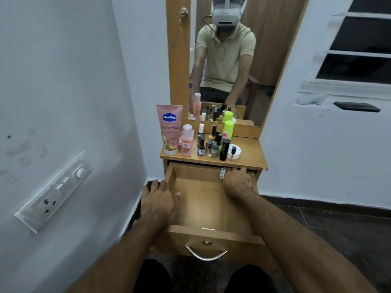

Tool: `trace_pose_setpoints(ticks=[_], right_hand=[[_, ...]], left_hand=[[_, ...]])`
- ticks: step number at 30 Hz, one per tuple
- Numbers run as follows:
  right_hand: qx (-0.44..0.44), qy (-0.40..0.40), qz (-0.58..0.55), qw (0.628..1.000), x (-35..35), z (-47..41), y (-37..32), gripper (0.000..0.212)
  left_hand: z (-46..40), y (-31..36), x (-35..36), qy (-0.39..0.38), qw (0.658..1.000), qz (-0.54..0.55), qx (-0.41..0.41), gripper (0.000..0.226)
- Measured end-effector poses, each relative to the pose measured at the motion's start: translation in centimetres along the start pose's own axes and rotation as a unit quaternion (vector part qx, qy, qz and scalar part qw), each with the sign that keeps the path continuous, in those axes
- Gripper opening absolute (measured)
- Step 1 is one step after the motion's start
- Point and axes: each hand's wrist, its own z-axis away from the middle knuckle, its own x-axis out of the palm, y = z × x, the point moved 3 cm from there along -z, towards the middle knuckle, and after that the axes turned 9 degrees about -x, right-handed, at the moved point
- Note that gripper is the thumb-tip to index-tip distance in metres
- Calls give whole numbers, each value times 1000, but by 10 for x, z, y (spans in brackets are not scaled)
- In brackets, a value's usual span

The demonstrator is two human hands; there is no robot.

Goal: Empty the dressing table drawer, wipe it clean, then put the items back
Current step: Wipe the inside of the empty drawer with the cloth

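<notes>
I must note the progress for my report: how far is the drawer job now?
Done, it seems: the drawer is pulled out and nearly bare, with bottles such as the Vaseline tube standing on the tabletop. In hand: the right hand reaches the back right corner by a small silvery item; the left hand rests on the drawer's left edge. Left: wiping and refilling.

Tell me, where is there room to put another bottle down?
Bare wood lies on the tabletop right of the white jar, and across the drawer floor between both hands. Left of the jar, bottles crowd together.
</notes>
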Motion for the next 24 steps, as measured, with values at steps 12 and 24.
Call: trace_pose_setpoints(ticks=[12, 24], right_hand=[[35, -37, 27, 998, 1, 10, 27, 25], [44, -88, -67, 993, -2, 45, 67, 25]], left_hand=[[-2, -1, 14, -7, 1000, 16, -19, 71], [6, 34, -6, 7, 1000, -9, 24, 75]])
